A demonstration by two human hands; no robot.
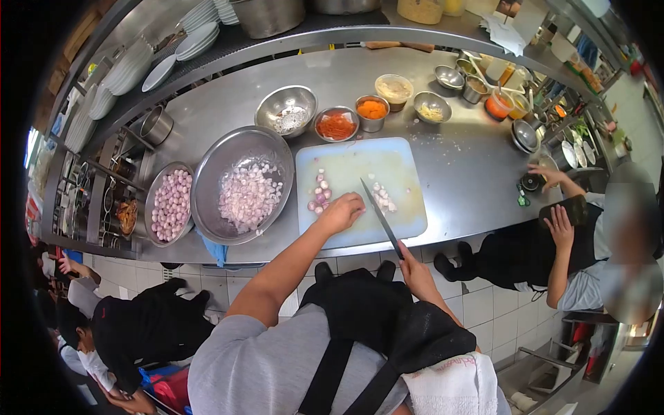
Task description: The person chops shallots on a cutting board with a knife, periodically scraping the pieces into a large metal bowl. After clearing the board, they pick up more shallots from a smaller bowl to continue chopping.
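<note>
My right hand (415,268) is wrapped round the handle of a kitchen knife (382,221), its blade pointing up and left over the white cutting board (408,162). Just left of the blade, my left hand (344,211) is closed with curled fingers on a shallot, mostly hidden under the fingertips. Several whole peeled shallots (321,194) lie on the board beyond my left hand. Chopped shallot pieces (382,199) sit right of the blade. Beside the board, a large steel bowl (207,183) holds many chopped shallots (250,197).
Left of the large bowl, a smaller bowl holds whole shallots (171,206). Behind the board stand a steel bowl (285,104), red paste (336,125), orange paste (372,108) and a plastic tub (394,90). A co-worker (584,242) stands at right; other people (138,325) are behind at left.
</note>
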